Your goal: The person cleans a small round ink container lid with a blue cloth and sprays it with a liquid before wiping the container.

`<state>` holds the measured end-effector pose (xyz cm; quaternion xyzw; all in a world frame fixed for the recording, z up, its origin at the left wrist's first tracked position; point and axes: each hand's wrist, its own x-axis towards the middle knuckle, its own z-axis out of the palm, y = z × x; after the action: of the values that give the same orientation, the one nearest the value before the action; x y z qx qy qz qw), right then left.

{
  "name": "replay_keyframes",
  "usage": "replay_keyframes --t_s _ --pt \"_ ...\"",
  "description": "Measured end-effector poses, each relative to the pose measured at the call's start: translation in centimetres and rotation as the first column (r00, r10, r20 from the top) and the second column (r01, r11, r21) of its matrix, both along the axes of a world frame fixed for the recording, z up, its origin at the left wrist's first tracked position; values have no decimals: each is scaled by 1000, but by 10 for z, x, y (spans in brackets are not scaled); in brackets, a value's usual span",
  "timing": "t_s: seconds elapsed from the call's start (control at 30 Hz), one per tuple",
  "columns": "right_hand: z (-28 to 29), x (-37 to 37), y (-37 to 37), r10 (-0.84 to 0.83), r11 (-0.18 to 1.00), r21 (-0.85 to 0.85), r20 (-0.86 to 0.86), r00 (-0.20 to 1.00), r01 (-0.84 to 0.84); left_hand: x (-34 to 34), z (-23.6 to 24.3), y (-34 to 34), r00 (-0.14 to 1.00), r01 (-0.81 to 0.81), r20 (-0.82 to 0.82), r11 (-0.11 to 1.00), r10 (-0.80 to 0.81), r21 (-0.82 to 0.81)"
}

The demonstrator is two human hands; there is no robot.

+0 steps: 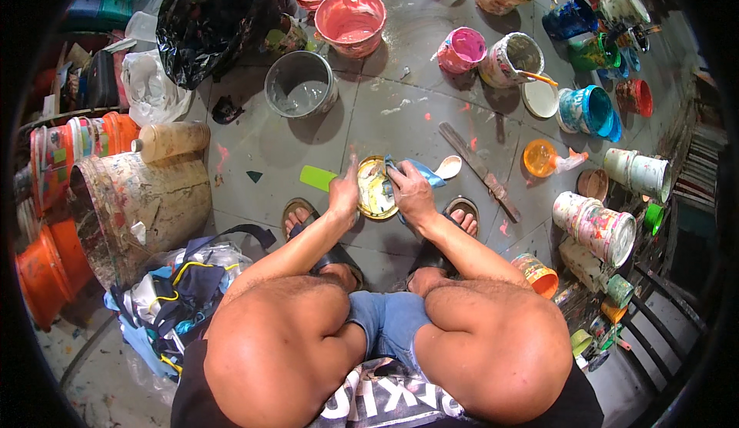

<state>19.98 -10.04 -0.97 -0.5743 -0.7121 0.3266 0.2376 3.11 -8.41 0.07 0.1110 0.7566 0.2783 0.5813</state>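
Observation:
My left hand (342,189) is closed at the left edge of a round, yellow-rimmed lid (376,203) smeared with white paint, one finger pointing forward. My right hand (413,193) grips a blue cloth (427,174) at the lid's right side; its fingertips are partly hidden. A light-green flat scraper (315,177) lies left of my left hand. A small white scoop-like object (449,167) sits beside the cloth. A long, stained flat stick (485,178) lies diagonally to the right. Both hands are low, between my sandaled feet (464,222).
A grey bucket (300,89) stands ahead, with pink-stained buckets (350,28) beyond. Several paint containers (585,112) line the right, near an orange bottle (539,158). A large stained drum (138,212), stacked buckets (54,158), a black bag (212,20) and clothing (177,297) are at left.

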Motion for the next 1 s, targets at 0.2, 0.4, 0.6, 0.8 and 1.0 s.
replay_keyframes --t_s 0.2,0.4,0.6,0.8,1.0 --pt "5 -20 -3 171 973 169 -52 984 -160 -2 10 3 983 146 -105 989 -147 -14" --pt "5 -15 3 153 988 44 -141 978 -148 -3 6 -5 991 101 -85 995 -99 20" --pt "0 -1 9 20 996 -82 8 1000 -19 -1 2 -3 985 104 -147 993 -94 60" --pt "2 -17 4 161 971 183 -29 986 -153 4 13 2 978 62 -204 995 -46 77" --pt "-7 4 15 -10 1000 15 109 994 8 7 18 5 978 94 -206 967 -45 238"
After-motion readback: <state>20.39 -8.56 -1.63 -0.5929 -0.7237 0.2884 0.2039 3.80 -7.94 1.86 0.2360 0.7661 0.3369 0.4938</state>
